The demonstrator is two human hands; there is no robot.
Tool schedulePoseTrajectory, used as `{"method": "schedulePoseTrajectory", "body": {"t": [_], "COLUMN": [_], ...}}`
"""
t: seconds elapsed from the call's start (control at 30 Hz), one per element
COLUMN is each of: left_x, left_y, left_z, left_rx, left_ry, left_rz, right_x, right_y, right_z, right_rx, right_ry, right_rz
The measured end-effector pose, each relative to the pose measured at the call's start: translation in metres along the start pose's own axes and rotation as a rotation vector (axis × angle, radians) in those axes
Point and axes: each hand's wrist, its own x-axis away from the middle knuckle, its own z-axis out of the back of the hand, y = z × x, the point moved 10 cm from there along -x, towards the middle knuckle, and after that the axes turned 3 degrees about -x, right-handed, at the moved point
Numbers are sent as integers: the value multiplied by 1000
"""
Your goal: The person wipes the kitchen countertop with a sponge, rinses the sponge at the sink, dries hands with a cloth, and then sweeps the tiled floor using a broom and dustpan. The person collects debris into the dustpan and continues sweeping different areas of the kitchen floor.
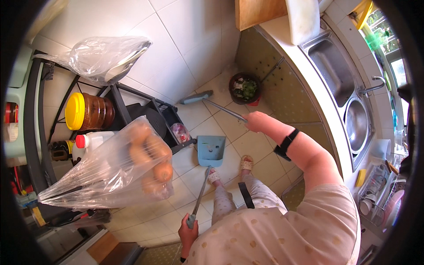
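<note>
My left hand (188, 233) grips the top of the long handle of a light blue dustpan (212, 161). The pan rests on the tiled floor before my feet, with small bits of debris (212, 148) in it. Stretched forward, my right hand (256, 121) holds the metal shaft of a broom (196, 97). The blue broom head with grey bristles lies on the floor near the wall corner, beyond the black rack. Right of it stands a dark bin (246, 98) holding green vegetable scraps.
A black rack (124, 102) on the left bears jars and bottles. From it hang a clear bag of round orange-brown produce (155, 155) and another plastic bag (99, 59). Cabinets, a counter (326, 139) and a steel sink (331, 71) line the right. A small bag (180, 132) sits low by the rack.
</note>
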Motion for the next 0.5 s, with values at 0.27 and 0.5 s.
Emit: {"method": "schedulePoseTrajectory", "body": {"t": [0.27, 0.5], "left_x": [11, 1], "left_y": [-17, 11], "left_z": [-14, -7], "left_rx": [100, 62], "left_ry": [-1, 23], "left_rz": [64, -37], "right_x": [-87, -67], "right_y": [-96, -127], "right_z": [11, 37], "right_rx": [56, 470], "right_ry": [-103, -78], "right_rz": [133, 132]}}
